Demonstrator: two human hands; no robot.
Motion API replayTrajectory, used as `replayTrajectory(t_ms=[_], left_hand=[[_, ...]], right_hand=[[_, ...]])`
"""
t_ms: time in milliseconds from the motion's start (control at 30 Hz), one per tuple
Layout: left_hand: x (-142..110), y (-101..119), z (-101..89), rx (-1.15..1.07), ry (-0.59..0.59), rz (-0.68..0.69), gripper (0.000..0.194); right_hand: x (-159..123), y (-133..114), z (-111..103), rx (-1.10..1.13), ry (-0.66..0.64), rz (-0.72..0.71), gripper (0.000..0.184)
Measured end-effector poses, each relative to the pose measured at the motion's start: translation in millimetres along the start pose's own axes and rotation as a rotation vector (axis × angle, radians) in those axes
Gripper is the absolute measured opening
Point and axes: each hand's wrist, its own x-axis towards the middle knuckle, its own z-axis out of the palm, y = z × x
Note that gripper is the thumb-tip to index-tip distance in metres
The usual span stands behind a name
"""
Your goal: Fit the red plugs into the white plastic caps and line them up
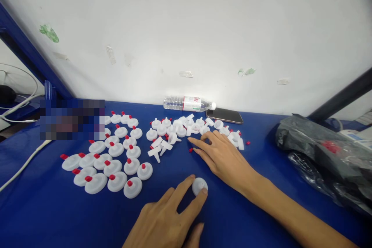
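Note:
My left hand (171, 213) is at the front of the table, its fingertips closed around the edge of a round white nozzle cap (199, 185) with no red tip on it. My right hand (221, 155) reaches over the table with thumb and fingers apart, holding nothing visible. Beside its thumb lies a small red tip (190, 150). Just beyond that hand spreads a loose pile of white nozzle caps (181, 131) mixed with red tips. To the left, several white caps with red tips fitted (112, 167) sit in a loose group.
Against the wall lie a clear plastic bottle (188, 104) on its side and a dark phone (225, 116). A dark plastic bag (316, 147) takes up the right side of the blue table (72, 217). A white cable (26, 166) runs along the left, near a blurred patch.

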Motion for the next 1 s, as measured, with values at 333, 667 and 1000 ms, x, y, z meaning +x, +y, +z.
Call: replayTrajectory(t_ms=[333,667,1000], left_hand=[[-0.7,-0.4,0.5,-0.037,0.028,0.004,0.055],[-5.6,-2.7,2.0,-0.096,0.161,-0.174,0.047],[-5.0,-2.0,4.8,-0.098,0.141,-0.183,0.048]], right_hand=[[-0.4,1.1,1.7,0.086,0.04,-0.07,0.015],[0.4,-13.0,-16.2,0.773,0.074,0.17,0.006],[-5.6,-24.2,-23.2,0.918,0.02,-0.045,0.017]])
